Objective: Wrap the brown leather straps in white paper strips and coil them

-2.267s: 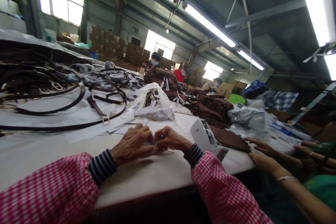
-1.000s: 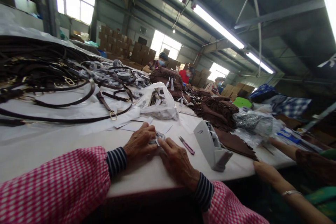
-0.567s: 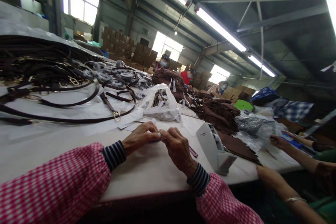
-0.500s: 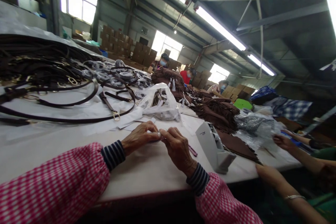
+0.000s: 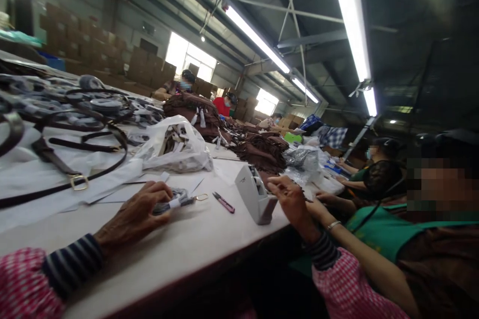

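Observation:
My left hand [image 5: 136, 212] rests on the white table [image 5: 194, 239], closed around a small coiled dark strap bundle [image 5: 172, 201] bound with a white band, a gold ring at its end. My right hand [image 5: 290, 198] is off to the right beside a grey tape dispenser [image 5: 253, 194]. Its fingers are pinched together near the dispenser's top, and whatever they hold is too small to make out. A pair of small pink snips [image 5: 223, 202] lies on the table between the bundle and the dispenser.
Long brown straps with a gold buckle [image 5: 77, 181] cover the left of the table. A plastic bag [image 5: 175, 147] and brown fringed pieces [image 5: 262, 149] lie beyond. A co-worker in green [image 5: 377, 232] sits close on the right, a braceleted wrist [image 5: 332, 225] next to my right arm.
My hands have parted: the right one left the bundle and went right to the tape dispenser, while the left keeps the bundle. My view has swung right, bringing the co-worker into sight.

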`<state>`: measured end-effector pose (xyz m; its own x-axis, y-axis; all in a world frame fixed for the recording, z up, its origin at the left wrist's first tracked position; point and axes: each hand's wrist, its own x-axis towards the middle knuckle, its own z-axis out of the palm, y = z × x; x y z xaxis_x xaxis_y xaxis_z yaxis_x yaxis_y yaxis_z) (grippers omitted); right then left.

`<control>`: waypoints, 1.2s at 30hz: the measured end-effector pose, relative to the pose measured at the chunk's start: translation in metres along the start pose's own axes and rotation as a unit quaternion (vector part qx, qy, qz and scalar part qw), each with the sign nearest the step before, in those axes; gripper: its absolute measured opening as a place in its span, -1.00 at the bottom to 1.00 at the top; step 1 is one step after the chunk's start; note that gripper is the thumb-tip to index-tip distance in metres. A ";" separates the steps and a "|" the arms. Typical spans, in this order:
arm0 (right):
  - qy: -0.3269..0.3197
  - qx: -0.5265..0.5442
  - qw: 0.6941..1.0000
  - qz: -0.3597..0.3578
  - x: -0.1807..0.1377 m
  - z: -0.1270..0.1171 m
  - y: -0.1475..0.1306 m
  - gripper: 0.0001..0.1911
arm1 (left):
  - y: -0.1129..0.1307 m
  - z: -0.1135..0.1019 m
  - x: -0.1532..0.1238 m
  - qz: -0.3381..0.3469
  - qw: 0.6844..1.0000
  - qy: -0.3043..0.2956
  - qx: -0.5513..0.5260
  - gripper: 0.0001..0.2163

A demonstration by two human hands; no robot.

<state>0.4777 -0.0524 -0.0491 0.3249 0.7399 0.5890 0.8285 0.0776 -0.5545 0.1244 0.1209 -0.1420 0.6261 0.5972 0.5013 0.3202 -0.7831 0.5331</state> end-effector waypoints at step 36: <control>0.010 0.250 0.899 0.359 -0.067 0.002 0.053 -0.48 | 0.020 -0.004 0.001 -0.187 0.952 0.082 -0.226 -0.71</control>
<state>0.4989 -0.0963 -0.1188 0.7062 0.7078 -0.0179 0.0963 -0.1210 -0.9880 0.1289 0.1063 -0.1281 0.3974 0.8679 0.2982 0.1370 -0.3774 0.9159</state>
